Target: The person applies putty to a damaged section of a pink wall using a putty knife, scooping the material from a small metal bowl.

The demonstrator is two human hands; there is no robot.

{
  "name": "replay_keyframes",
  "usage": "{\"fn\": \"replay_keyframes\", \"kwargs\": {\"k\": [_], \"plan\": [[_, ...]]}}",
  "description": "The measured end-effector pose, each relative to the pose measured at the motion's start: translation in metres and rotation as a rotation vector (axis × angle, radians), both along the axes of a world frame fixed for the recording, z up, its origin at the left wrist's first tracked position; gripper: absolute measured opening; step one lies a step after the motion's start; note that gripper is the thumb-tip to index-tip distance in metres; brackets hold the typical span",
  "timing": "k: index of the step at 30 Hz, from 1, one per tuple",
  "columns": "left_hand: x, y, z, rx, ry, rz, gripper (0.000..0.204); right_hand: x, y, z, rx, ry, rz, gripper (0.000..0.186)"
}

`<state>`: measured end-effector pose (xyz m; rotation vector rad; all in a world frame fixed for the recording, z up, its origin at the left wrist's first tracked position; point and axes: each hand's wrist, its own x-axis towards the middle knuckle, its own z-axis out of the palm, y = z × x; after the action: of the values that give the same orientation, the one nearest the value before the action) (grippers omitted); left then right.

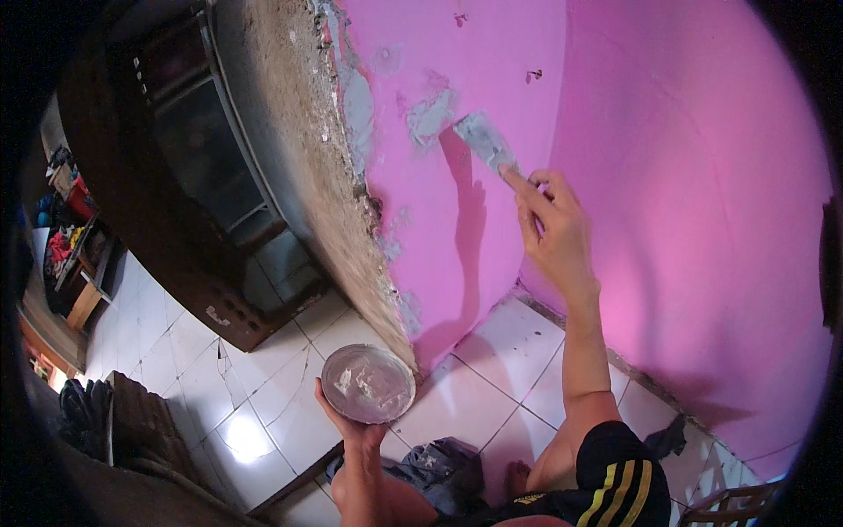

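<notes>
My right hand [549, 224] grips a putty knife [483, 140] smeared with pale grey filler, its blade up against the pink wall [483, 53] just right of a rough filler patch [428, 119]. My left hand [356, 426], low in the view, holds a shallow round dish [369, 382] with some whitish paste in it. More grey patches run along the wall's broken edge [358, 114], where bare plaster shows.
Two small hooks stick out of the pink wall above. To the left are a dark door frame [132, 149], cluttered shelves [70, 246] and dark items [88, 422] low down. White tiles [202, 386] cover the floor, with a grey crumpled cloth [439, 470] by my legs.
</notes>
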<state>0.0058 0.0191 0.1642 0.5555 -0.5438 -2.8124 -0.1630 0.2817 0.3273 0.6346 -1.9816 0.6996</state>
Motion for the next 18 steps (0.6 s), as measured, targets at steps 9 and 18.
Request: {"fn": "replay_keyframes", "kwargs": {"k": [9,18], "plan": [[-0.001,-0.002,0.000,-0.031,-0.032,-0.019,0.077,-0.011,-0.013,0.035,0.119,0.078,-0.042,0.037],[0.001,-0.005,-0.003,0.020,0.005,-0.034,0.073,-0.030,-0.009,0.012,0.127,0.046,-0.030,0.036]]}}
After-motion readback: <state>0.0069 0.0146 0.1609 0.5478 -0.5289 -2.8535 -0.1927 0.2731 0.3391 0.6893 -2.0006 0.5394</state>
